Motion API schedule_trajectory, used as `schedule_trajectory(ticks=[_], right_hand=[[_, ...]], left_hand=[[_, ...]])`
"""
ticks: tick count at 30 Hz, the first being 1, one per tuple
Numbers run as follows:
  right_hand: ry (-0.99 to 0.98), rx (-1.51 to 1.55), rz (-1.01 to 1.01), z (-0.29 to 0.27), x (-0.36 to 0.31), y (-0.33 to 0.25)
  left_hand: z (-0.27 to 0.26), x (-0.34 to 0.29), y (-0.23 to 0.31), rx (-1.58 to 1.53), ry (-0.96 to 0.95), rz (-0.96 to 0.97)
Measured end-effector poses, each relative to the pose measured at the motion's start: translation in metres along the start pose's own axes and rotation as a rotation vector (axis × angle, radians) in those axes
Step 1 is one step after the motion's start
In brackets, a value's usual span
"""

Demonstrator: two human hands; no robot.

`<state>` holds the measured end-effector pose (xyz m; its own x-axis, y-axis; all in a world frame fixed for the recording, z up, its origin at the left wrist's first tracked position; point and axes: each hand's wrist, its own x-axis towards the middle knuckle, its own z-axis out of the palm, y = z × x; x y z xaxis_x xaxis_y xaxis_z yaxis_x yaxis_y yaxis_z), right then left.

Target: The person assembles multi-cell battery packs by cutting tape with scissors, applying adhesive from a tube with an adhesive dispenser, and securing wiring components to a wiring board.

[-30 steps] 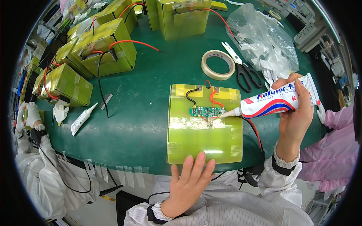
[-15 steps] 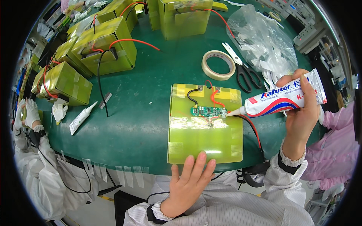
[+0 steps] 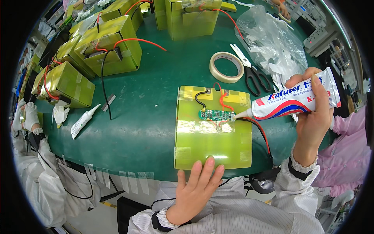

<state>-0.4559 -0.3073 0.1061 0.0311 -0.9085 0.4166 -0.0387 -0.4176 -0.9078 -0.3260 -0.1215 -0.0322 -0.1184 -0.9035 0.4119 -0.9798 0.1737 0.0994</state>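
Note:
In front of me lies a flat yellow-green battery pack (image 3: 212,150) with clear tape over it. A small green circuit board (image 3: 216,115) sits on its upper half, joined by black and red wires. My left hand (image 3: 194,191) rests at the pack's near edge, fingers spread. Held in my right hand (image 3: 314,113) is a white, red and blue glue tube (image 3: 292,99). Its pale nozzle points left, with the tip at the right end of the board. Whether glue is coming out is too small to tell.
Beyond the pack are a roll of tape (image 3: 212,70), black-handled scissors (image 3: 257,80) and a clear plastic bag (image 3: 269,39). Several wired yellow-green packs (image 3: 128,58) stand far left. A small white tube (image 3: 83,123) lies left. Gloved hands of a co-worker (image 3: 31,117) are at the left edge.
My right hand and the glue tube hold nearly the same place, the nozzle still at the board's right end. My left hand stays put. Another person's hand has appeared at the far right.

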Motion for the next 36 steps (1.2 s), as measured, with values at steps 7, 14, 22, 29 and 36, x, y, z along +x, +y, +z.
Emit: schedule_trajectory(ticks=[7,14,22,29,36], right_hand=[[-0.037,-0.052,0.018,-0.001,-0.003,-0.008],[0.017,-0.104,-0.059,0.007,-0.008,-0.012],[0.015,-0.048,-0.003,-0.003,-0.004,-0.005],[-0.001,-0.019,-0.006,0.003,-0.004,-0.004],[0.026,-0.058,-0.034,0.007,-0.002,-0.008]], left_hand=[[0.002,-0.001,-0.001,0.01,0.007,0.001],[0.0,0.0,-0.001,0.0,0.011,-0.002],[-0.001,0.003,-0.001,-0.055,0.045,-0.05],[-0.002,0.002,-0.001,-0.056,0.039,-0.051],[-0.002,0.003,-0.001,-0.062,0.041,-0.043]])
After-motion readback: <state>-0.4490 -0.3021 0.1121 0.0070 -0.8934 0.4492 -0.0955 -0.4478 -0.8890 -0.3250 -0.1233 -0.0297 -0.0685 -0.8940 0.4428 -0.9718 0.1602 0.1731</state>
